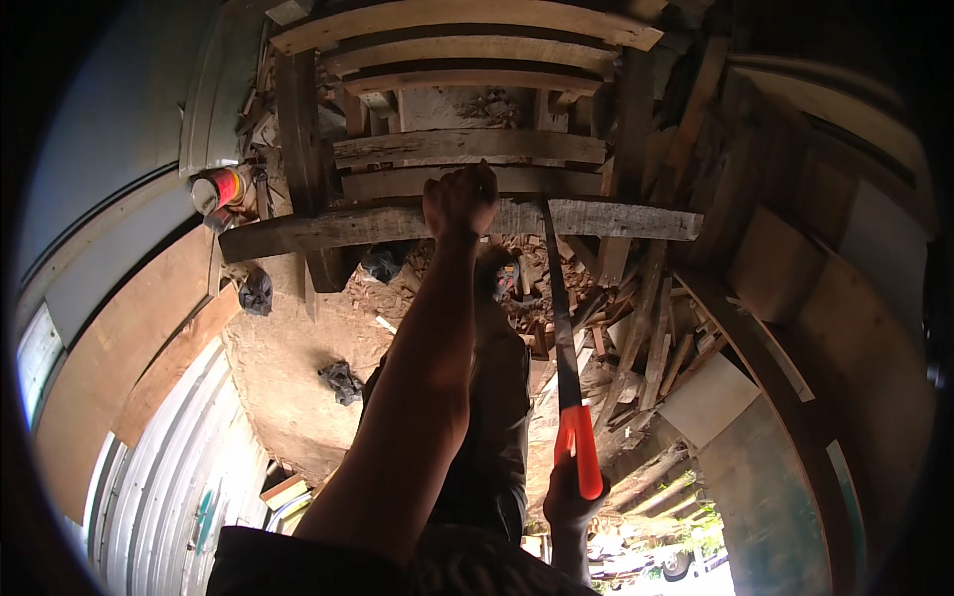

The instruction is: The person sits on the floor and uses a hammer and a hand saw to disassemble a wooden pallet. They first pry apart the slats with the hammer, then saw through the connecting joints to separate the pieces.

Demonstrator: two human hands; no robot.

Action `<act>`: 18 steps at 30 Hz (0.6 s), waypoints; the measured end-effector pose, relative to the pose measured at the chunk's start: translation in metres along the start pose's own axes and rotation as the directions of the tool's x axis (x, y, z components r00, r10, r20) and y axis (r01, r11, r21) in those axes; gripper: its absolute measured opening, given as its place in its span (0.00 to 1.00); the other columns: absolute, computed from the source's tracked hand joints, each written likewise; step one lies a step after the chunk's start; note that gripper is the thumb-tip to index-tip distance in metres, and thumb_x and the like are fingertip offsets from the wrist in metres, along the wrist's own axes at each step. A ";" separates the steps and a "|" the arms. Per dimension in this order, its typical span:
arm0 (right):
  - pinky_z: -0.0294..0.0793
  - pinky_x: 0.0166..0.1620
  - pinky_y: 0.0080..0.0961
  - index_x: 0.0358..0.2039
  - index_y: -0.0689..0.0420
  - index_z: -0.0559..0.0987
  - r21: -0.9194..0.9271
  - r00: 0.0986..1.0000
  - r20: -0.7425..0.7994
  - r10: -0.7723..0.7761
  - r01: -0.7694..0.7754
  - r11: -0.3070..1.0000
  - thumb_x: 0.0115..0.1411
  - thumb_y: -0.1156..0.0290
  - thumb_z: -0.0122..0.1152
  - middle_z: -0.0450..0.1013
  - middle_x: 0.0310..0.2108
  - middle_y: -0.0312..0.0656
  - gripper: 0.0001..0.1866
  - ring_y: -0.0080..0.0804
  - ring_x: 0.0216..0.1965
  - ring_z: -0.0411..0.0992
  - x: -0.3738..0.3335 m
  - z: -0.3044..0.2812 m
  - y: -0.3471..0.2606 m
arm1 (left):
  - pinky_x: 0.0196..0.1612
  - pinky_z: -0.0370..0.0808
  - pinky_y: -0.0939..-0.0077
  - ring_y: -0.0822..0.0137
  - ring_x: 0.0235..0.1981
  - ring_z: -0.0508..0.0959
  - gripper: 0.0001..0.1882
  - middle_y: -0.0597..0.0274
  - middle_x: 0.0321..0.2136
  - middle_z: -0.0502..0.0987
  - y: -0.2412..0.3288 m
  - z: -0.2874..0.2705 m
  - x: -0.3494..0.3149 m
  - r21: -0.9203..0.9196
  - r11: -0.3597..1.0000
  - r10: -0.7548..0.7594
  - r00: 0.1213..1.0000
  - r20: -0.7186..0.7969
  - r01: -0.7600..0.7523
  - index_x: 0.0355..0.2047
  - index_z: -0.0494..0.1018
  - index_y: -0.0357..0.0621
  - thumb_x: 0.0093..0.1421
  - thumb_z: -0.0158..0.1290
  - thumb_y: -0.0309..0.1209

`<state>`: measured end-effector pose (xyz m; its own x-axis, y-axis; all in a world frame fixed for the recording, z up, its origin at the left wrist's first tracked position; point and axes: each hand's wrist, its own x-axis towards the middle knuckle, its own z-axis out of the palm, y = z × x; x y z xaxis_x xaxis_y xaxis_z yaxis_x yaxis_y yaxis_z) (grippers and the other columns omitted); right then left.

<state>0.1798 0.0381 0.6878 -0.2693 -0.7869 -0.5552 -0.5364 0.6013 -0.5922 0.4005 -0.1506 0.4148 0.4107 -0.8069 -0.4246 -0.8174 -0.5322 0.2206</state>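
A weathered wooden plank [348, 224] lies crosswise in front of me, resting over other timbers. My left hand [459, 202] is closed around it near its middle, pressing from above. In my right hand [573, 494], low in the picture, is the orange handle of a hand saw [562, 328]. Its long dark blade runs away from me, and the far end meets the plank just right of my left hand. Whether the teeth have cut into the wood cannot be made out.
Beyond the plank stand several slats [467, 149] on dark posts. Wood scraps [656, 338] are heaped at the right. A tin can [214, 191] stands at the left, with black plastic scraps [341, 381] on the ground. Boards [129, 338] and corrugated metal [164, 467] line the left side.
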 end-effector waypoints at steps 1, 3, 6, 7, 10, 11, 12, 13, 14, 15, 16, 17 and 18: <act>0.72 0.26 0.26 0.28 0.66 0.78 0.051 0.999 -0.032 0.016 -0.014 0.999 0.58 0.73 0.61 0.75 0.20 0.41 0.08 0.23 0.23 0.75 0.022 0.015 0.002 | 0.41 0.72 0.58 0.56 0.29 0.81 0.25 0.56 0.23 0.81 0.000 0.001 0.000 -0.018 1.000 0.003 0.999 -0.036 -0.004 0.22 0.78 0.47 0.67 0.37 0.43; 0.70 0.25 0.25 0.27 0.65 0.78 0.052 0.996 -0.045 0.077 -0.075 0.996 0.58 0.72 0.64 0.75 0.20 0.40 0.09 0.22 0.23 0.73 0.090 0.064 -0.008 | 0.41 0.72 0.58 0.56 0.28 0.81 0.25 0.56 0.23 0.81 -0.004 0.004 -0.002 -0.038 0.999 0.014 0.995 -0.101 -0.018 0.22 0.78 0.47 0.67 0.37 0.43; 0.68 0.25 0.27 0.27 0.64 0.77 -0.063 0.999 -0.023 0.036 -0.037 0.997 0.58 0.71 0.65 0.73 0.20 0.39 0.10 0.22 0.21 0.71 0.133 0.103 -0.012 | 0.38 0.73 0.56 0.53 0.28 0.81 0.23 0.54 0.22 0.80 0.004 0.018 0.009 -0.039 0.992 0.111 0.982 -0.155 -0.119 0.21 0.76 0.45 0.66 0.39 0.42; 0.65 0.20 0.30 0.27 0.63 0.77 -0.065 1.000 -0.025 -0.002 0.000 0.998 0.58 0.70 0.64 0.71 0.14 0.39 0.09 0.24 0.16 0.69 0.118 0.098 -0.008 | 0.38 0.73 0.56 0.53 0.27 0.81 0.22 0.55 0.22 0.80 0.002 0.019 0.005 -0.006 0.995 0.102 0.985 -0.139 -0.104 0.22 0.76 0.46 0.66 0.39 0.42; 0.68 0.27 0.22 0.23 0.63 0.74 0.143 0.991 -0.068 0.117 -0.107 0.984 0.57 0.74 0.66 0.71 0.21 0.32 0.11 0.17 0.23 0.68 0.026 0.047 0.036 | 0.38 0.74 0.56 0.54 0.25 0.81 0.21 0.56 0.20 0.79 -0.007 0.022 0.001 0.036 0.995 0.094 0.983 -0.158 -0.090 0.23 0.75 0.47 0.66 0.40 0.42; 0.66 0.25 0.19 0.20 0.61 0.73 -0.034 0.992 -0.010 0.129 -0.130 0.991 0.58 0.75 0.65 0.70 0.17 0.31 0.11 0.16 0.20 0.67 0.005 0.020 0.026 | 0.38 0.74 0.56 0.54 0.25 0.81 0.20 0.56 0.20 0.79 -0.011 0.022 -0.004 0.024 0.997 0.079 0.987 -0.139 -0.076 0.23 0.75 0.47 0.66 0.40 0.42; 0.64 0.24 0.18 0.18 0.60 0.72 0.020 0.999 -0.025 0.028 -0.028 0.999 0.59 0.75 0.63 0.67 0.14 0.30 0.13 0.15 0.18 0.65 -0.002 0.011 0.032 | 0.38 0.74 0.56 0.54 0.25 0.81 0.20 0.56 0.20 0.79 -0.008 0.019 -0.004 0.019 0.998 0.067 0.989 -0.135 -0.065 0.23 0.75 0.47 0.66 0.40 0.41; 0.63 0.23 0.18 0.18 0.59 0.72 0.157 0.996 -0.047 0.074 -0.066 0.985 0.59 0.75 0.62 0.67 0.15 0.30 0.13 0.15 0.17 0.64 0.003 0.015 0.039 | 0.38 0.74 0.56 0.54 0.25 0.81 0.20 0.56 0.20 0.79 -0.005 0.016 -0.004 0.013 0.999 0.054 0.990 -0.131 -0.053 0.23 0.75 0.48 0.65 0.40 0.41; 0.62 0.22 0.18 0.18 0.58 0.72 0.297 0.990 -0.077 0.120 -0.092 0.950 0.60 0.75 0.61 0.67 0.15 0.30 0.14 0.14 0.17 0.63 0.012 0.022 0.037 | 0.38 0.74 0.56 0.54 0.25 0.81 0.19 0.56 0.20 0.79 -0.002 0.015 -0.003 0.007 0.998 0.055 0.991 -0.125 -0.055 0.23 0.75 0.48 0.65 0.40 0.41; 0.63 0.23 0.19 0.21 0.60 0.73 0.325 0.987 -0.052 0.151 -0.126 0.937 0.60 0.75 0.61 0.69 0.17 0.31 0.11 0.15 0.18 0.64 0.038 0.036 0.034 | 0.38 0.74 0.56 0.53 0.25 0.81 0.19 0.55 0.20 0.79 -0.002 0.015 0.000 0.011 0.998 0.063 0.990 -0.129 -0.062 0.24 0.75 0.48 0.65 0.40 0.41; 0.64 0.24 0.19 0.24 0.62 0.74 0.347 0.983 -0.027 0.180 -0.160 0.924 0.60 0.75 0.61 0.71 0.19 0.32 0.09 0.16 0.20 0.66 0.064 0.049 0.026 | 0.38 0.74 0.56 0.53 0.25 0.81 0.19 0.55 0.21 0.80 -0.001 0.017 -0.001 0.011 0.997 0.072 0.989 -0.131 -0.071 0.24 0.75 0.48 0.65 0.40 0.41; 0.67 0.25 0.19 0.30 0.67 0.77 0.183 0.992 0.037 0.123 -0.127 0.975 0.60 0.76 0.62 0.74 0.21 0.35 0.07 0.17 0.22 0.69 0.091 0.058 0.021 | 0.39 0.74 0.56 0.53 0.25 0.81 0.18 0.55 0.22 0.80 -0.001 0.019 0.000 0.012 0.997 0.072 0.988 -0.137 -0.071 0.25 0.76 0.48 0.65 0.41 0.41; 0.66 0.24 0.20 0.29 0.66 0.76 0.241 0.996 0.036 0.083 -0.089 0.966 0.59 0.75 0.62 0.74 0.20 0.35 0.07 0.17 0.22 0.69 0.106 0.071 0.009 | 0.39 0.74 0.56 0.54 0.26 0.81 0.18 0.55 0.22 0.80 -0.003 0.020 0.005 0.050 0.995 0.088 0.985 -0.151 -0.081 0.25 0.76 0.48 0.65 0.40 0.40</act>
<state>0.2035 -0.0300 0.5824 -0.2842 -0.7290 -0.6227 -0.3018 0.6845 -0.6636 0.3970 -0.1479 0.3943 0.3938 -0.8798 -0.2664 -0.8671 -0.4517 0.2101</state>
